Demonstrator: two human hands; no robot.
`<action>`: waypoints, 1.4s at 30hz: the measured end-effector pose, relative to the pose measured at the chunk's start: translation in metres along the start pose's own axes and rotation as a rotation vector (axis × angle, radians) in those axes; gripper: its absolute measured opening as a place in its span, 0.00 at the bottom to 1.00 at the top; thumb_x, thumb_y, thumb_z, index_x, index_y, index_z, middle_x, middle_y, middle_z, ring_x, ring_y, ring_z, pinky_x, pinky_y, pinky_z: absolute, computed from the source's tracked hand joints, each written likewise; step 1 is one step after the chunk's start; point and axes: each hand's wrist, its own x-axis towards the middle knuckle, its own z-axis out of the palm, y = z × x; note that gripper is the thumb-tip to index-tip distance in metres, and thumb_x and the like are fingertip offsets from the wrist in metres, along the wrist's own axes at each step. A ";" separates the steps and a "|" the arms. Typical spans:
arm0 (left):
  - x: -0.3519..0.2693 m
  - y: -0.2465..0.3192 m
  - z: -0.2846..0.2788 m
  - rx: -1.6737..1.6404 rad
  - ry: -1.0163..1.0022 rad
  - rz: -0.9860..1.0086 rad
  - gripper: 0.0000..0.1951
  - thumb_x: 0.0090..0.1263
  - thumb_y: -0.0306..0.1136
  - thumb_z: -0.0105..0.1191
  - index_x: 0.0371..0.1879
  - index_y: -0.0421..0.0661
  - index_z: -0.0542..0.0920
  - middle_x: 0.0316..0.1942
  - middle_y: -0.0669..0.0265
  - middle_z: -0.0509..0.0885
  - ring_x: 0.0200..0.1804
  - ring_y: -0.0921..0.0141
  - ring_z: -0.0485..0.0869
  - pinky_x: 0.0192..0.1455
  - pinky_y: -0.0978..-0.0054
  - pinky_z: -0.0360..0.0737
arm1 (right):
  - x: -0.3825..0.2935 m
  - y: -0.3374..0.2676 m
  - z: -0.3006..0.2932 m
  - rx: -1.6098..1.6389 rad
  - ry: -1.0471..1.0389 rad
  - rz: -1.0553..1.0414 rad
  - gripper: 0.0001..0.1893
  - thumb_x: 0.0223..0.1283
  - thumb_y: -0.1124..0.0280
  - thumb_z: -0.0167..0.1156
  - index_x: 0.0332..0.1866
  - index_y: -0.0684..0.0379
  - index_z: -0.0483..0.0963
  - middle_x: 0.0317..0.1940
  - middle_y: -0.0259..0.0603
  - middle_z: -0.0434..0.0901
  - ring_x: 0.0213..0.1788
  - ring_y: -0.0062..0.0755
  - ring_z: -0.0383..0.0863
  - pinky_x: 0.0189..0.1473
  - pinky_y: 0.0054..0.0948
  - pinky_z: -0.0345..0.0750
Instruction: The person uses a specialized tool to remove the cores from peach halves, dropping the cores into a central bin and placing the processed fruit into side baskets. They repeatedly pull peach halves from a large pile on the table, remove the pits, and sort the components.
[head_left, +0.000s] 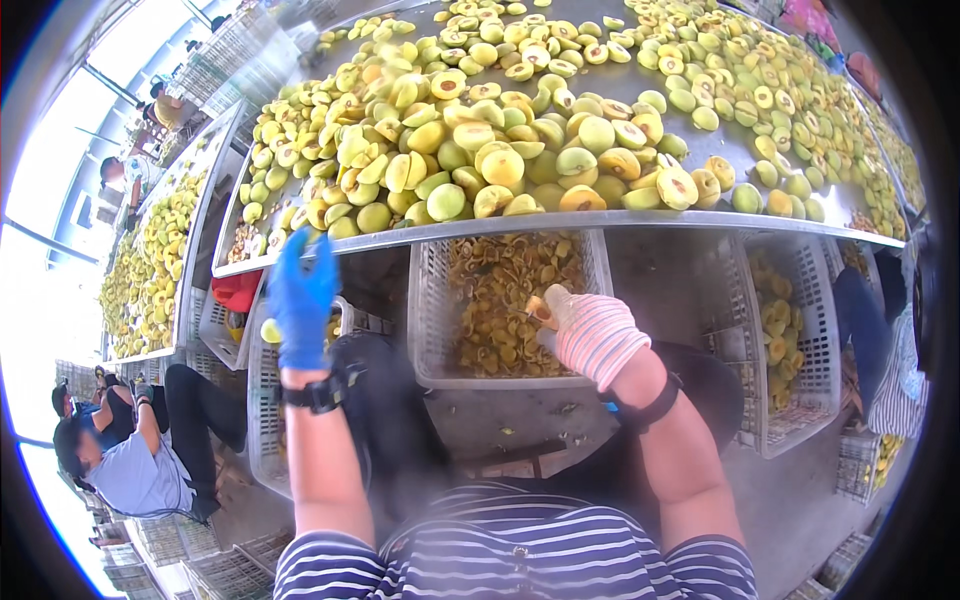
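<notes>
My left hand (304, 300), in a blue rubber glove, is raised at the metal table's front edge with fingers apart. A yellow-green piece of fruit (271, 331) shows beside its palm, over a crate; whether the hand touches it I cannot tell. My right hand (596, 334), in a striped knit glove, is closed on a small tool with a wooden handle (541, 311), its thin tip pointing left. Halved and whole yellow-green fruits (502, 166), some showing brown pits, lie heaped on the metal table (525, 223) ahead of both hands.
Below the table edge a white plastic crate (420, 322) holds fruit scraps. Another crate (817, 337) with fruit stands at right, and one (262, 405) at left by my leg. A co-worker (139, 472) sits at the far left, near a second fruit-covered table (187, 262).
</notes>
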 end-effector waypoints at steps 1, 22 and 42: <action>-0.004 0.044 0.029 -0.267 -0.178 -0.135 0.20 0.68 0.41 0.60 0.54 0.41 0.81 0.44 0.52 0.87 0.43 0.60 0.86 0.49 0.64 0.81 | 0.001 0.001 0.001 -0.002 0.001 0.012 0.16 0.60 0.58 0.61 0.44 0.59 0.71 0.29 0.52 0.83 0.36 0.55 0.84 0.38 0.48 0.78; -0.041 0.082 0.061 -0.857 -0.593 0.142 0.16 0.72 0.31 0.55 0.57 0.41 0.78 0.47 0.62 0.86 0.48 0.69 0.85 0.55 0.71 0.79 | 0.042 -0.053 0.024 0.237 0.347 -0.066 0.15 0.60 0.61 0.61 0.44 0.59 0.68 0.28 0.53 0.83 0.33 0.56 0.84 0.36 0.48 0.78; -0.056 0.043 0.080 -1.538 -0.557 -0.197 0.20 0.78 0.39 0.47 0.59 0.35 0.73 0.56 0.47 0.78 0.58 0.51 0.80 0.62 0.52 0.79 | 0.055 -0.073 0.042 0.498 0.153 0.069 0.19 0.59 0.61 0.61 0.46 0.64 0.67 0.32 0.61 0.81 0.40 0.62 0.82 0.42 0.49 0.77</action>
